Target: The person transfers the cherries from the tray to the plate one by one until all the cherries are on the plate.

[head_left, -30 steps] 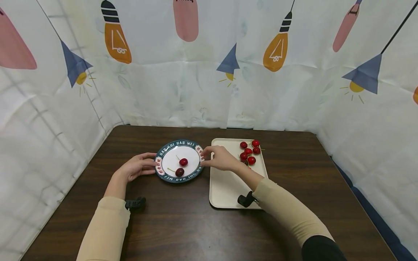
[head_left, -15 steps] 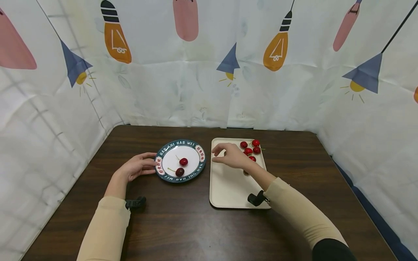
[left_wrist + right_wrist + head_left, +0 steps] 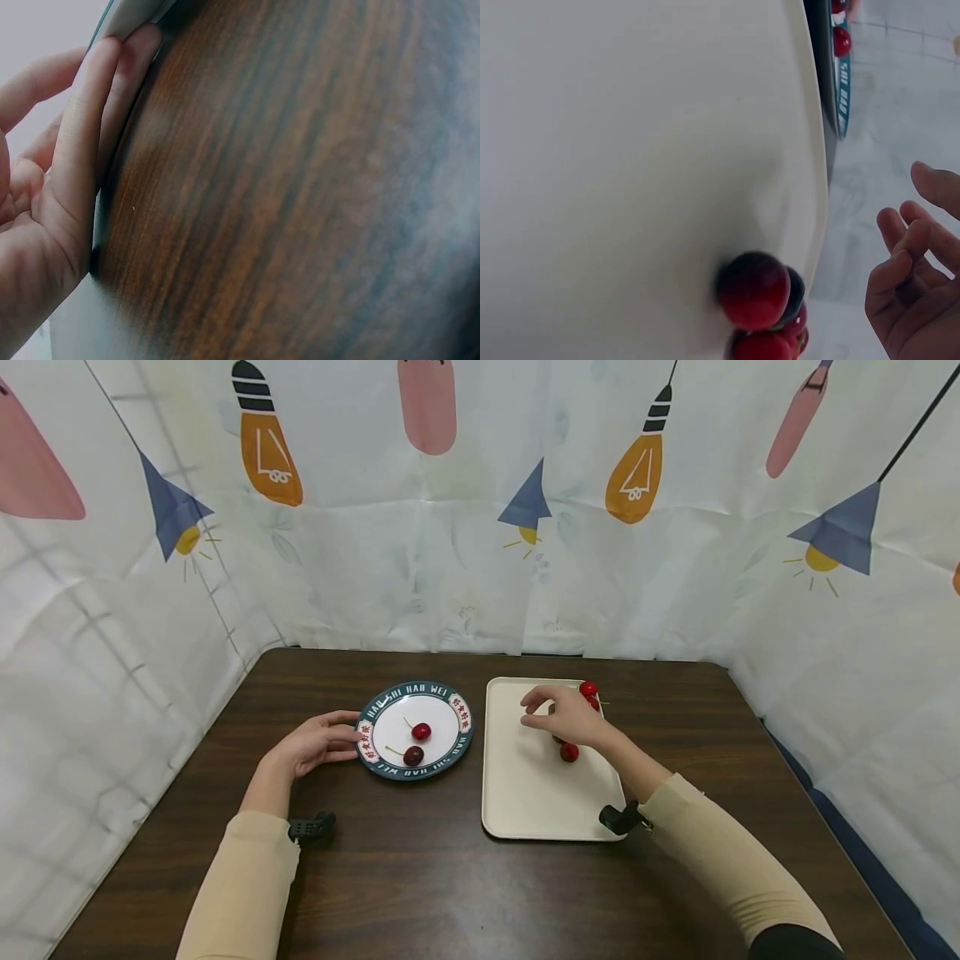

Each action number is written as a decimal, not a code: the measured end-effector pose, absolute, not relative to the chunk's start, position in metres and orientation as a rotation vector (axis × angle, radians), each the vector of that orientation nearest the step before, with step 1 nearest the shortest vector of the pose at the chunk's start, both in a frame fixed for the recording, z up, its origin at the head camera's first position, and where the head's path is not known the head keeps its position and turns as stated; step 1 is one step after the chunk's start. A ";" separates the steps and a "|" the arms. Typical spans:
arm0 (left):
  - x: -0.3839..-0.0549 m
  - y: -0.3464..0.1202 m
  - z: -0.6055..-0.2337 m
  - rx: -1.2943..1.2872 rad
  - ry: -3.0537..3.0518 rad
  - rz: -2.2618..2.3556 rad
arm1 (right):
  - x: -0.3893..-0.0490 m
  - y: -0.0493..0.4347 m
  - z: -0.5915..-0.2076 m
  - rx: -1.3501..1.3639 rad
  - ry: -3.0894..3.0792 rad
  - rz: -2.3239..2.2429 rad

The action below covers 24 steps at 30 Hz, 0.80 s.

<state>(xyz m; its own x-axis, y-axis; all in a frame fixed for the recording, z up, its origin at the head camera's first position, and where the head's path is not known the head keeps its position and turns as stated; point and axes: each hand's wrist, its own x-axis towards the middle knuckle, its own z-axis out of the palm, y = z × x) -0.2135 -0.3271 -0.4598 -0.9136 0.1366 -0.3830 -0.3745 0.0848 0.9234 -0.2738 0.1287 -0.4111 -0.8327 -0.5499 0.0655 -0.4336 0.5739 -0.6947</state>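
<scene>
My left hand point(image 3: 322, 744) touches the left rim of a round plate point(image 3: 375, 762) with extended fingers; in the left wrist view, fingers point(image 3: 79, 127) lie against the plate's edge. Two stemmed cherries rest on the plate, a bright red cherry point(image 3: 421, 732) and a darker cherry point(image 3: 413, 756). My right hand point(image 3: 570, 717) hovers over a cream tray point(image 3: 517, 793), thumb and fingers loosely bent and apart, with nothing between them. Below and behind it lie several cherries point(image 3: 754, 291) on the tray, partly hidden by the hand in the head view.
The plate and tray stand side by side on a dark wooden table point(image 3: 405, 877). A white curtain point(image 3: 450, 585) printed with lamps and bulbs hangs behind and at both sides. Each wrist carries a black camera mount, such as the left mount point(image 3: 312, 827).
My right hand has moved from the plate's right rim rightward to above the cherries on the tray. My left hand, the plate and its two cherries have stayed in place.
</scene>
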 end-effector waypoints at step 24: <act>-0.217 -0.328 -0.463 -0.238 2.013 1.861 | -0.273 0.200 -0.427 -0.591 2.688 -1.244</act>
<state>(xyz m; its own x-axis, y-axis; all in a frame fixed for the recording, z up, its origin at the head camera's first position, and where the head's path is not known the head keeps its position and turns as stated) -0.2168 -0.3282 -0.4634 -0.9105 0.1351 -0.3908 -0.3790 0.1052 0.9194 -0.2729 0.1996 -0.4268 -0.9163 -0.3971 0.0527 -0.2972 0.5856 -0.7542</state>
